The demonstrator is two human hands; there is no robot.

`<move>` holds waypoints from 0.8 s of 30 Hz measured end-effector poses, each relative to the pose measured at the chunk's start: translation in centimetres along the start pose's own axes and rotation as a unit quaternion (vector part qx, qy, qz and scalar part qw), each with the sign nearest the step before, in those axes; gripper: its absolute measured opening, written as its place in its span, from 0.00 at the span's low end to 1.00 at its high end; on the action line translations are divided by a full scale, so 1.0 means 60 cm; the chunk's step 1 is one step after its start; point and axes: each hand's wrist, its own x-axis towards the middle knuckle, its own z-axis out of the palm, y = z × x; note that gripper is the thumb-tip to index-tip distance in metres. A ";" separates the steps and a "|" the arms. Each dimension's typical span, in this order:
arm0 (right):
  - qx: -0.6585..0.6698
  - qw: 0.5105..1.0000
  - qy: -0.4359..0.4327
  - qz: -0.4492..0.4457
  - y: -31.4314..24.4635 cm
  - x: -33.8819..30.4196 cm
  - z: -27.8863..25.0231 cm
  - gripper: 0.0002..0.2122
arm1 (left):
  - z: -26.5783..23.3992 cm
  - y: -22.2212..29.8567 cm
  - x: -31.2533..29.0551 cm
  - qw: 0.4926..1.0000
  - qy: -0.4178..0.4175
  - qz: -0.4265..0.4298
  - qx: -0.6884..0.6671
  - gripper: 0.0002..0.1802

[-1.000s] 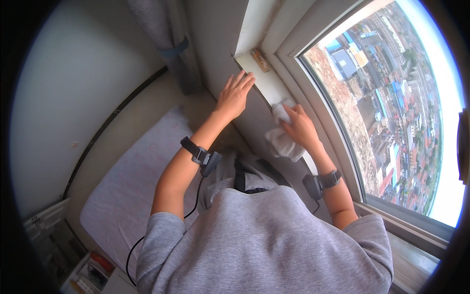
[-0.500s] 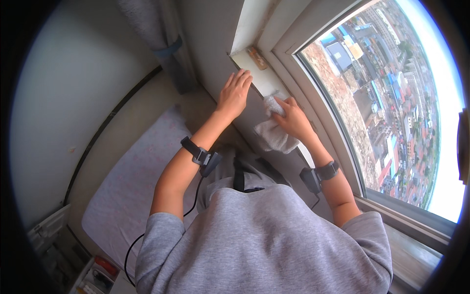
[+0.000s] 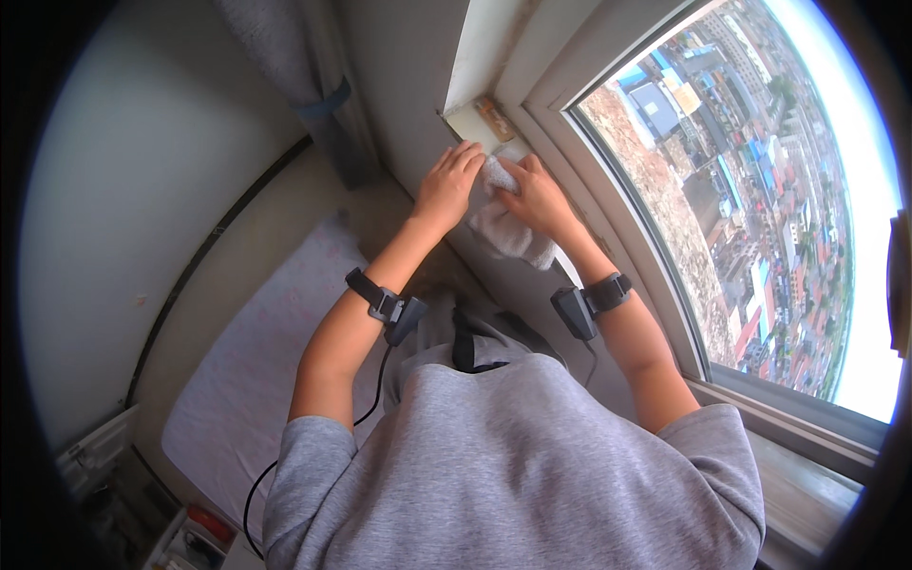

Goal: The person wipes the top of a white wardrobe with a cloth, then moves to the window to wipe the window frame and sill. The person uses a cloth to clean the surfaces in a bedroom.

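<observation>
A light grey cloth (image 3: 508, 228) is bunched under the fingers of my right hand (image 3: 543, 198), which presses it on the pale windowsill (image 3: 465, 121). Part of the cloth hangs over the sill's inner edge. My left hand (image 3: 448, 190) lies with outstretched fingers on that edge, its fingertips close beside the cloth and nothing held in it. A small orange-and-brown object (image 3: 493, 119) sits at the far end of the sill, beyond both hands.
The framed window (image 3: 613, 180) rises on the right, with buildings far below outside. To the left are a pale patterned bed cover (image 3: 252, 351) and a tied curtain (image 3: 328, 104). A black cable (image 3: 249, 503) runs along my left side. A box of items (image 3: 195, 537) stands at lower left.
My right hand has slid the cloth along the sill, away from me and leftward, closer to my left hand. The left hand has shifted slightly left and stays on the edge.
</observation>
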 end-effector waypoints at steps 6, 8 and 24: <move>0.017 0.996 -0.038 0.076 0.043 -0.130 -0.050 0.24 | 0.003 -0.004 -0.003 0.999 0.006 -0.012 -0.033 0.22; -0.011 0.990 -0.021 0.141 0.057 -0.170 -0.065 0.24 | 0.002 -0.002 -0.003 0.999 0.004 -0.015 -0.035 0.22; 0.040 0.984 0.171 0.005 0.011 -0.049 0.021 0.22 | 0.033 0.019 -0.016 0.997 0.052 0.005 0.061 0.28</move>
